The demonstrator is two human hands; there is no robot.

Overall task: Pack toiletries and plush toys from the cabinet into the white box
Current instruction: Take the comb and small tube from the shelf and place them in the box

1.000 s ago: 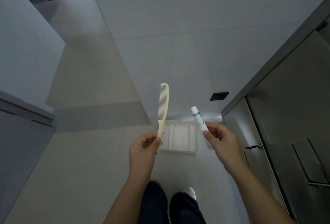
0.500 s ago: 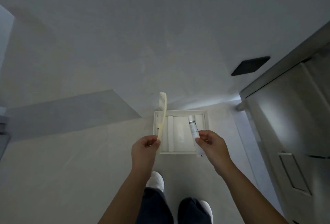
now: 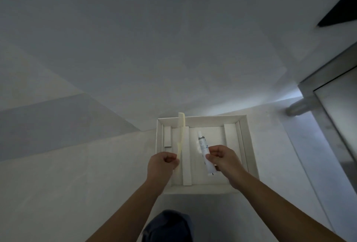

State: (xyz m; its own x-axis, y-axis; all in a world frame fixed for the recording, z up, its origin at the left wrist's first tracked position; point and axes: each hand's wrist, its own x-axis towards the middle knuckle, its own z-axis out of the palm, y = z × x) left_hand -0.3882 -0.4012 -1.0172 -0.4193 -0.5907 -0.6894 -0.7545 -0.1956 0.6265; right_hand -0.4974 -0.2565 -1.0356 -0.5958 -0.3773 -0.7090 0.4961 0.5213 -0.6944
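Observation:
The white box (image 3: 249, 145) lies open on the pale floor against the wall, with upright white dividers inside. My left hand (image 3: 161, 166) grips the handle of a cream comb (image 3: 181, 129), which points away from me over the box's left compartments. My right hand (image 3: 225, 161) holds a white toothpaste tube (image 3: 204, 153) with a silver neck, its cap pointing away, over the box's wide middle compartment. Both hands hover just above the box. The cabinet's inside is not in view.
A grey door or cabinet panel (image 3: 336, 110) with a metal frame and a round fitting (image 3: 298, 107) stands at the right. A dark rectangle (image 3: 342, 13) is on the wall at upper right. My knee in dark trousers (image 3: 168, 226) shows at the bottom.
The view has dropped closer to the box, which now looks much larger. Both hands have come down over it, carrying the comb and the tube with them.

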